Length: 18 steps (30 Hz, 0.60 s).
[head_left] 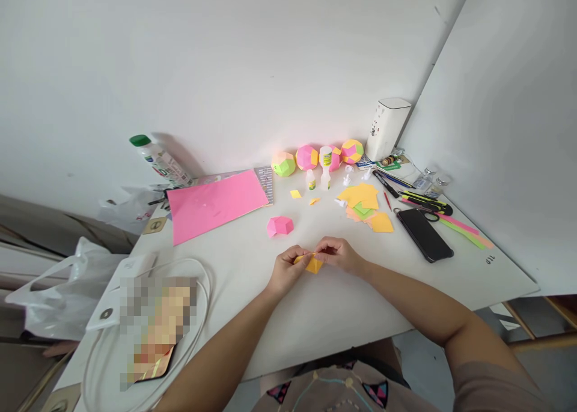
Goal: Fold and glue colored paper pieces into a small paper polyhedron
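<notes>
A small folded piece of yellow-orange paper (314,265) is held over the desk between both hands. My left hand (288,269) pinches its left side with the thumb on top. The fingers of my right hand (339,256) close on its upper right edge, and the thumbs almost meet there. Just beyond my left hand lies a pink folded paper piece (280,226). Farther off are a small yellow paper diamond (295,194) and a small folded orange piece (314,201). Loose paper squares (363,197) in yellow, green and peach lie beyond my right hand.
Several paper balls (307,158) line the wall behind small glue bottles (311,180). Pink sheets (219,205) lie at left, near a white bottle (160,160). A black phone (424,235), cutters (426,202) and paper strips are at right. A cable (210,292) loops around another phone (160,334).
</notes>
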### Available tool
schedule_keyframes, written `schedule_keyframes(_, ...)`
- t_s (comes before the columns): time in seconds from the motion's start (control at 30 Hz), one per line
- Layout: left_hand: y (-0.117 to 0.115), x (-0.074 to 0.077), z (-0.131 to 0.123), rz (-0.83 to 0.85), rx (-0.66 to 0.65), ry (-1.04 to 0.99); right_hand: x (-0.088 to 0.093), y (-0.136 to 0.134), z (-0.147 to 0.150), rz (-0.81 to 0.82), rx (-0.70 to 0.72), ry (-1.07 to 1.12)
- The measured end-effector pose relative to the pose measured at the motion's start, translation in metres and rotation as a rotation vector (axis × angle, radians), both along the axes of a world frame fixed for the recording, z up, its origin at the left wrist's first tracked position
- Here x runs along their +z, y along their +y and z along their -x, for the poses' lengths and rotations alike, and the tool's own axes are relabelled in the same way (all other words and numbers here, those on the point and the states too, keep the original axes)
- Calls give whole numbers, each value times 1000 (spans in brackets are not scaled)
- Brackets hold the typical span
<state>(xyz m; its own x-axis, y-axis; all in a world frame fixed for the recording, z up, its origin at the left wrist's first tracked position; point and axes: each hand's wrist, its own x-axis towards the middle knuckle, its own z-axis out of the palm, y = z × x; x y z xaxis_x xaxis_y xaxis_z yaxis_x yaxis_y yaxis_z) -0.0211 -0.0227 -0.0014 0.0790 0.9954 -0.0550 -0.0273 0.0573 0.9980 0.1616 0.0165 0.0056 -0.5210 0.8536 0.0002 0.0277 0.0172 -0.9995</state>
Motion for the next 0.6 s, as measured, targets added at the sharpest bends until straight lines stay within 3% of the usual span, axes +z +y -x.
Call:
schedule_keyframes(0.3,1,-1,-2,116,62,-175,-1,0,0,51,-110,-6)
schedule_keyframes(0.6,2,-6,-2,113,27,-216,-9,-2,3,-219,-66,-65)
